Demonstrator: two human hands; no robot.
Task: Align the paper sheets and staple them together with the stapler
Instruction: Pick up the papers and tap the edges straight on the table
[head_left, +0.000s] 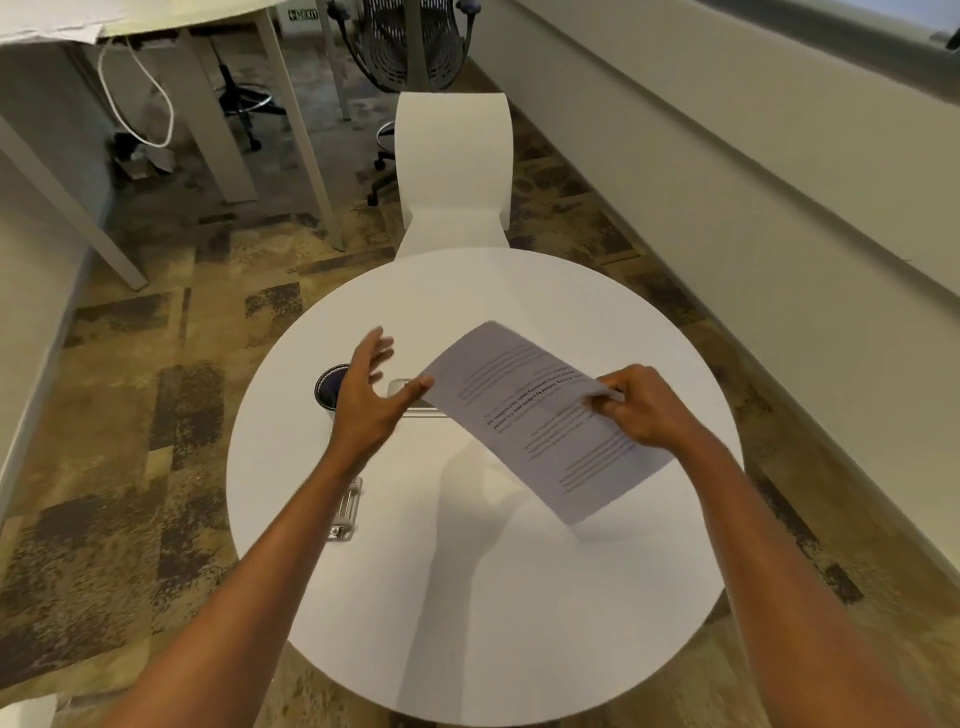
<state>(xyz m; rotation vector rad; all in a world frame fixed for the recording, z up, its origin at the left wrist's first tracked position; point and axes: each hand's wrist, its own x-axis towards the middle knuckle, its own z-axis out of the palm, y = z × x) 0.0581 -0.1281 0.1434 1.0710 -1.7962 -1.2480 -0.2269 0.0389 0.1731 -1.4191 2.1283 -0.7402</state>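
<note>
Aligning is under way: the right hand (641, 408) pinches the paper sheets (545, 415) aloft over the table's (519, 623) right half, while the left hand (366, 395), fingers spread, reaches their free corner. Next, probably squaring the edges. The stapler (347, 512) waits by the left edge, partly under the forearm; a dark cup (328, 387) sits behind.

Round white table (467, 597), metal stapler (347, 506) near left edge, dark cup (328, 387) further back
</note>
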